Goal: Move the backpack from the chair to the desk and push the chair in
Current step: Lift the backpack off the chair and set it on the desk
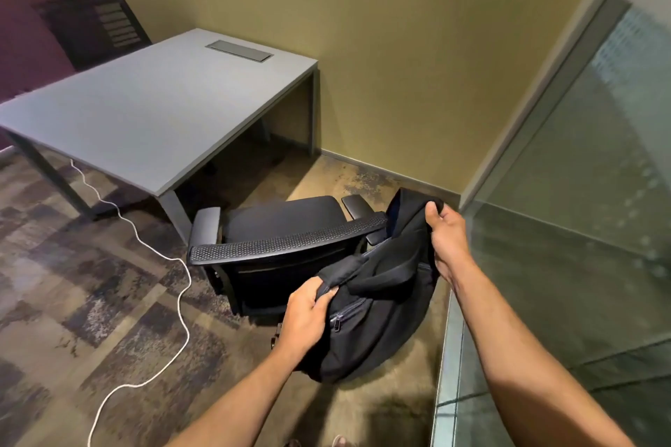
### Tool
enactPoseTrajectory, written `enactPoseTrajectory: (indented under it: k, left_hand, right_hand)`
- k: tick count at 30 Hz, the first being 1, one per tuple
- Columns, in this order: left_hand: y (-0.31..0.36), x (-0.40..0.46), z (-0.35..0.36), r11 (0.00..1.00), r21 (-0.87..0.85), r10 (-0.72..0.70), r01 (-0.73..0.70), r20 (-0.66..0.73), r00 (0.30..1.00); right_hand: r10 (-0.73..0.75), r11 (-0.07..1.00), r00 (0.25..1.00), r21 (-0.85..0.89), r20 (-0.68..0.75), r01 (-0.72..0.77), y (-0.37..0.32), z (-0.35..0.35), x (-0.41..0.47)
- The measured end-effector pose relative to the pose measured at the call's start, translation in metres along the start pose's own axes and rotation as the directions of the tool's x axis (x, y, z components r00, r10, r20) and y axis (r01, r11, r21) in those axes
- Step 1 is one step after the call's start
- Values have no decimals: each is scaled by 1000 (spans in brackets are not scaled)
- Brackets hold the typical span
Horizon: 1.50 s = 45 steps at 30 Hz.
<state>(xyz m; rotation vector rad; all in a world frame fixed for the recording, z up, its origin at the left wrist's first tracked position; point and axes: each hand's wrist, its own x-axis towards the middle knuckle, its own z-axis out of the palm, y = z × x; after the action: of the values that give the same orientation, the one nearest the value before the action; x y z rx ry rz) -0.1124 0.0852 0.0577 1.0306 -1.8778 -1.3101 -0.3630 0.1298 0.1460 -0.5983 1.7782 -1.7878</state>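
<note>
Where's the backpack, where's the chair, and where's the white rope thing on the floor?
backpack (377,308): head view, on its front panel beside the zip.
chair (287,219): head view, on the seat cushion.
white cord (181,305): head view, on its floor stretch.

The room was lit dimly and warmly, the light falling from overhead and giving the yellow wall (399,47) a soft, uneven glow. The grey table (145,109) top was the brightest surface and showed no hard glare. Deep shadow pooled beneath it and behind the black chair (279,225), whose lower parts were hard to make out. A dark shadow lay on the floor (381,406) near the bottom edge. The glass partition (581,192) on the right carried pale, hazy reflections. Wide-angle distortion bowed straight lines near the frame edges. The picture was slightly soft overall, with smeared detail in the carpet (54,301).
</note>
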Motion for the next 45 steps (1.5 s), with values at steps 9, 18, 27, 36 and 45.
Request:
enactPoseTrajectory:
  k: [9,18,27,36,45]
  left_hand:
    - [19,12,-4,999,25,38,-39,56,998]
    - [31,24,4,993,67,92,-102,147,985]
    - [47,31,17,989,17,133,-145,310,941]
    - [48,46,51,996,-87,42,-9,384,922]
    - [63,100,107,998,-58,9,15,391,920]
  right_hand:
    - [40,997,997,67,-59,-36,11,-17,-5]
    - [105,994,972,-1,-212,-108,41,-56,-37]
    - [97,992,991,-72,-91,-103,91,-115,-100]
    - [119,992,993,-37,24,-118,82,-151,-116]
    - [90,990,973,-88,-212,-110,76,-177,-44]
